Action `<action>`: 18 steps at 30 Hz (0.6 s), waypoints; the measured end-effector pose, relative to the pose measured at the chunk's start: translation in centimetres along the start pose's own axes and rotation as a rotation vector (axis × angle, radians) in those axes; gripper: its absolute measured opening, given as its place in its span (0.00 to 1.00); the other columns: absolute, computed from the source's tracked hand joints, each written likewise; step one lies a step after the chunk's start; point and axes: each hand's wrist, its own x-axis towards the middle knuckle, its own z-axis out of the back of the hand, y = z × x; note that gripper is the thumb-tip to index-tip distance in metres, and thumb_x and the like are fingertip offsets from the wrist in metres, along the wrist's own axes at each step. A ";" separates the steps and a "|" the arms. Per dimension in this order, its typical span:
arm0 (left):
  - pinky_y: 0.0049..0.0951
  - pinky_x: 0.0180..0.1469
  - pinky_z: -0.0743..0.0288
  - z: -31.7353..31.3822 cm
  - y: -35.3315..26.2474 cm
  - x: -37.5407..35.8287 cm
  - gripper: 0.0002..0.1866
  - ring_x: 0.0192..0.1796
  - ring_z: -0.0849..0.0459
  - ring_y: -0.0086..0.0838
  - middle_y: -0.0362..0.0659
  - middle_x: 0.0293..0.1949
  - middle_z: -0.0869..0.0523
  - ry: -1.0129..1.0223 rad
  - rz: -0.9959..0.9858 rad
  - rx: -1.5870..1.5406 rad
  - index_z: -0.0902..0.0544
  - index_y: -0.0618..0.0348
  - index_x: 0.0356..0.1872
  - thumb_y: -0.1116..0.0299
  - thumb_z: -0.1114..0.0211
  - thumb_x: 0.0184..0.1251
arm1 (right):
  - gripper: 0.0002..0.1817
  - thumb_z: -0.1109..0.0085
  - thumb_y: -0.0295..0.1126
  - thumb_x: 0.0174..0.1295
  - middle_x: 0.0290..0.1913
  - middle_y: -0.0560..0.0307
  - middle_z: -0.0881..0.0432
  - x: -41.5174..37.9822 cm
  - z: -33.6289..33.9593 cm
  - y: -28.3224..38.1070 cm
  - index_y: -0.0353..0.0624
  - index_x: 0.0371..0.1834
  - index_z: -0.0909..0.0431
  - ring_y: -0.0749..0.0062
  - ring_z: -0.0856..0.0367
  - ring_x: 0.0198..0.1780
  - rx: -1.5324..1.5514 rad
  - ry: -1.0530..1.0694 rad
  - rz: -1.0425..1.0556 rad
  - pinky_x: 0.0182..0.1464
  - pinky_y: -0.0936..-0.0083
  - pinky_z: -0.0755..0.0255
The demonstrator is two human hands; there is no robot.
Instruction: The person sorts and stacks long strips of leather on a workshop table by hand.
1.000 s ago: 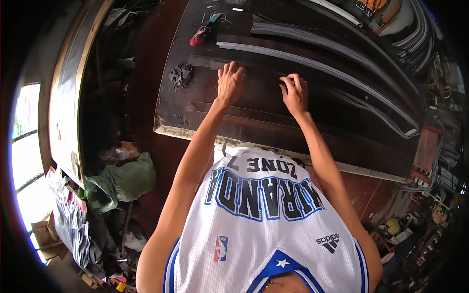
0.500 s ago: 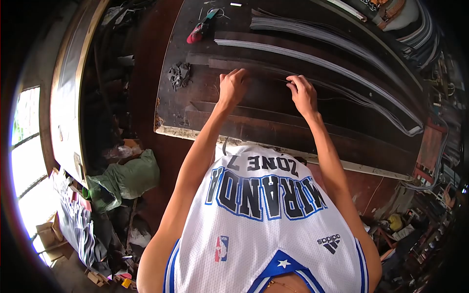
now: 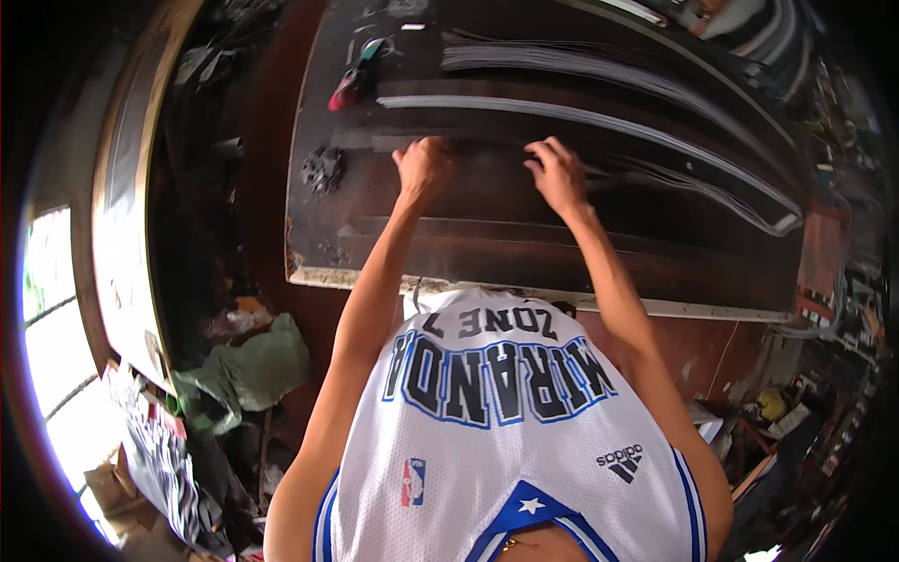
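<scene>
My left hand [image 3: 421, 167] and my right hand [image 3: 557, 173] both rest on a long dark strip [image 3: 487, 178] lying across a dark workbench [image 3: 375, 253]. The left hand's fingers are curled over the strip's far edge, close to a flat grey piece [image 3: 370, 140]. About a hand's width to the right, my right hand curls its fingers on the same strip. The picture is blurred, so the exact grip is hard to make out. My white jersey fills the lower middle of the view.
Beyond the hands lie long curved strips with pale edges [image 3: 599, 117] and another stack [image 3: 562, 61]. A red and teal tool [image 3: 351, 84] and a crumpled dark scrap [image 3: 321, 169] sit at the bench's left. A green sack [image 3: 253, 365] and clutter lie on the floor left.
The left hand's fingers went from spread flat to curled over the strip's edge. Both hands stayed on the strip while the view shifted slightly and blurred.
</scene>
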 end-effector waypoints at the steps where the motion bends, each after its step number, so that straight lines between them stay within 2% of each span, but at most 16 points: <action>1: 0.50 0.58 0.34 -0.1 -0.2 -0.1 0.12 0.49 0.13 0.43 0.46 0.40 0.09 -0.034 -0.024 0.062 0.10 0.47 0.41 0.61 0.34 0.57 | 0.12 0.28 0.25 0.52 0.40 0.55 0.19 0.0 0.1 0.1 0.46 0.39 0.17 0.54 0.17 0.43 0.000 -0.012 -0.011 0.45 0.60 0.24; 3: 0.47 0.53 0.26 0.1 -1.4 -0.9 0.13 0.50 0.14 0.46 0.45 0.41 0.10 -0.067 -0.038 0.052 0.12 0.49 0.41 0.61 0.34 0.56 | 0.10 0.29 0.24 0.50 0.40 0.53 0.21 -0.6 -0.5 -0.4 0.45 0.36 0.18 0.51 0.19 0.44 0.001 -0.096 0.021 0.44 0.59 0.25; 4: 0.46 0.51 0.24 -0.4 -1.2 -1.3 0.13 0.49 0.15 0.46 0.45 0.40 0.11 -0.094 -0.114 -0.022 0.12 0.50 0.41 0.61 0.33 0.55 | 0.09 0.32 0.22 0.49 0.40 0.52 0.21 -0.9 -0.3 -0.7 0.46 0.33 0.19 0.50 0.21 0.44 0.040 -0.124 0.029 0.45 0.58 0.26; 5: 0.47 0.49 0.23 -1.0 -1.1 -1.5 0.13 0.48 0.15 0.46 0.45 0.39 0.11 -0.068 -0.089 0.024 0.13 0.51 0.41 0.61 0.32 0.55 | 0.10 0.33 0.20 0.48 0.39 0.52 0.22 -1.4 -0.3 -1.0 0.45 0.33 0.20 0.51 0.21 0.44 0.062 -0.148 0.040 0.47 0.57 0.27; 7: 0.49 0.56 0.29 -2.2 -0.1 -1.7 0.15 0.49 0.15 0.44 0.44 0.41 0.11 0.015 -0.001 0.048 0.15 0.51 0.41 0.58 0.32 0.55 | 0.11 0.34 0.21 0.49 0.40 0.52 0.20 -2.2 -0.1 -1.3 0.44 0.36 0.20 0.51 0.21 0.47 0.028 -0.054 0.032 0.49 0.58 0.27; 9: 0.48 0.60 0.33 -1.8 0.1 -2.1 0.13 0.52 0.16 0.40 0.42 0.42 0.11 0.033 0.016 0.035 0.15 0.49 0.44 0.59 0.34 0.59 | 0.11 0.32 0.24 0.52 0.41 0.50 0.19 -2.6 -0.9 -1.2 0.42 0.39 0.21 0.49 0.20 0.47 0.053 0.047 -0.012 0.49 0.57 0.26; 10: 0.47 0.65 0.38 -0.8 -1.4 -2.8 0.11 0.54 0.17 0.38 0.41 0.41 0.11 0.016 -0.043 0.060 0.15 0.49 0.44 0.63 0.35 0.61 | 0.11 0.32 0.27 0.55 0.42 0.50 0.19 -2.8 -1.0 -1.2 0.41 0.41 0.21 0.49 0.19 0.46 0.138 0.066 -0.023 0.49 0.56 0.25; 11: 0.47 0.65 0.38 0.0 -1.4 -2.9 0.11 0.54 0.17 0.38 0.41 0.41 0.11 0.018 -0.075 0.062 0.15 0.49 0.44 0.63 0.35 0.61 | 0.12 0.32 0.30 0.58 0.42 0.50 0.19 -2.9 -1.1 -1.2 0.40 0.43 0.21 0.50 0.18 0.45 0.226 0.086 -0.030 0.48 0.55 0.25; 12: 0.48 0.67 0.40 0.9 -0.9 -2.9 0.11 0.56 0.18 0.37 0.40 0.44 0.11 0.012 -0.164 0.116 0.15 0.48 0.45 0.65 0.33 0.60 | 0.14 0.33 0.32 0.62 0.43 0.49 0.20 -2.8 -1.0 -1.2 0.38 0.46 0.22 0.48 0.17 0.45 0.171 0.241 -0.012 0.48 0.54 0.24; 13: 0.49 0.68 0.42 1.6 -0.5 -3.0 0.12 0.58 0.19 0.36 0.39 0.47 0.12 0.006 -0.246 0.171 0.15 0.47 0.46 0.67 0.32 0.60 | 0.12 0.36 0.32 0.64 0.43 0.47 0.20 -2.6 -1.0 -1.2 0.38 0.46 0.23 0.47 0.17 0.44 0.079 0.300 0.076 0.46 0.53 0.23; 14: 0.49 0.68 0.42 2.5 -1.2 -3.4 0.12 0.58 0.19 0.36 0.39 0.47 0.12 0.003 -0.266 0.175 0.15 0.47 0.46 0.67 0.32 0.60 | 0.11 0.37 0.32 0.65 0.42 0.46 0.20 -2.2 -0.9 -0.8 0.37 0.45 0.23 0.45 0.17 0.43 0.093 0.268 0.090 0.45 0.53 0.23; 16: 0.48 0.70 0.44 5.3 -3.9 -4.8 0.18 0.61 0.21 0.36 0.39 0.55 0.15 -0.472 -0.523 0.361 0.15 0.46 0.50 0.69 0.28 0.58 | 0.10 0.41 0.33 0.68 0.39 0.43 0.21 -1.2 -0.5 0.7 0.37 0.44 0.26 0.43 0.17 0.40 0.207 0.132 0.122 0.39 0.52 0.24; 17: 0.48 0.69 0.39 7.1 -5.0 -5.4 0.21 0.63 0.23 0.40 0.45 0.61 0.20 -0.604 -0.546 0.339 0.17 0.51 0.55 0.66 0.26 0.59 | 0.10 0.45 0.33 0.71 0.33 0.41 0.19 0.3 0.3 1.5 0.37 0.44 0.29 0.42 0.17 0.36 0.292 0.226 0.043 0.37 0.50 0.25; 18: 0.46 0.68 0.35 8.4 -5.6 -6.3 0.22 0.64 0.23 0.40 0.48 0.61 0.20 -0.745 -0.529 0.187 0.19 0.55 0.58 0.66 0.27 0.63 | 0.09 0.48 0.33 0.73 0.30 0.42 0.18 1.8 2.6 3.0 0.37 0.44 0.30 0.45 0.16 0.33 0.339 0.256 0.018 0.35 0.53 0.25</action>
